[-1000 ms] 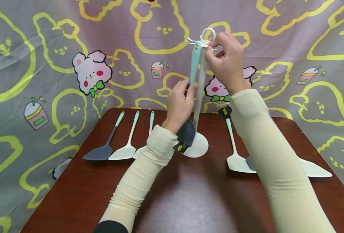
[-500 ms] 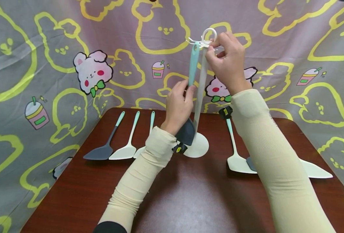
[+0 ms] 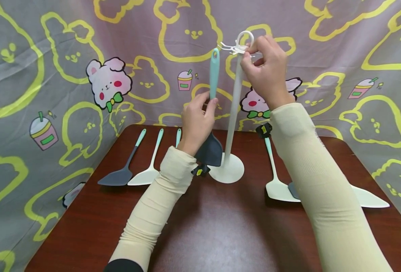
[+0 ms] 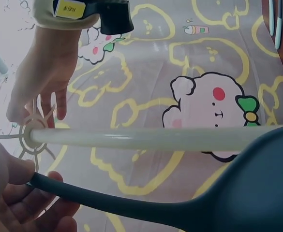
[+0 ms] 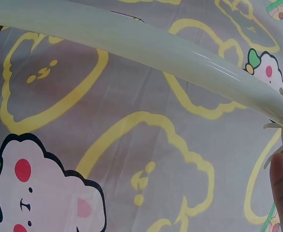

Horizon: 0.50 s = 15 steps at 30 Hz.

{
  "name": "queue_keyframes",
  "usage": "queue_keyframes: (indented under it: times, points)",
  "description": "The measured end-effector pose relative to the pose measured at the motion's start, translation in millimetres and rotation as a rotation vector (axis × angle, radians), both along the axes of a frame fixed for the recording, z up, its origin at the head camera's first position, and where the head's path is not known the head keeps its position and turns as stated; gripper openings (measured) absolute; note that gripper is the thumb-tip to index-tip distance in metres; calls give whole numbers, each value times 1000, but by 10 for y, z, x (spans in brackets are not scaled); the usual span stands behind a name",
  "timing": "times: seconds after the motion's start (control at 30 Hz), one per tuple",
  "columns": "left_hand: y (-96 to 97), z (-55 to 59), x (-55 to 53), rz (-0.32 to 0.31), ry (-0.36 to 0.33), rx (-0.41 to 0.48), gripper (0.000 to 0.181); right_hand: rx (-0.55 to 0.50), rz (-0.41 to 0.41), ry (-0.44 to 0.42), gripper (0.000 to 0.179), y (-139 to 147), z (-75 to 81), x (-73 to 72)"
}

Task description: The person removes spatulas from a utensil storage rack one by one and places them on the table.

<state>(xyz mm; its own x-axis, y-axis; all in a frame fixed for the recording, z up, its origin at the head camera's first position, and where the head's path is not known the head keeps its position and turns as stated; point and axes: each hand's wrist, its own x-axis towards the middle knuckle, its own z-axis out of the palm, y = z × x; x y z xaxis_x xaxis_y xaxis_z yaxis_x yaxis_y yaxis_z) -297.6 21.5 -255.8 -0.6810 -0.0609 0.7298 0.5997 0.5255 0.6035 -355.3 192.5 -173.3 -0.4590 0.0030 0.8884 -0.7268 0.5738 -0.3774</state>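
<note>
My left hand grips a spatula by its mint handle. It stands upright, its dark grey blade down and the holed handle end level with the hooks, apart to their left. In the left wrist view the spatula's neck and blade run alongside the white pole. My right hand pinches the hook ring at the top of the white utensil stand, below its loop. From the right wrist view, only the thumb side of the right hand shows beside the ring.
Several spatulas lie on the brown table. At left are a dark one and a white one, with another mostly behind my left arm. More white blades lie at right, partly under my right forearm. A patterned cloth hangs behind.
My left hand has drawn the spatula left, so its handle end has moved from against the hooks to a visible gap beside them. The right hand keeps its place at the ring.
</note>
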Motion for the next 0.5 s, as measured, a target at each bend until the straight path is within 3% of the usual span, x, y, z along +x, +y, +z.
queue_keyframes:
  times: [0.5]
  points:
    - [-238,35,-96,46,-82,-36,21,-7,13,7,18,-3,1,10]
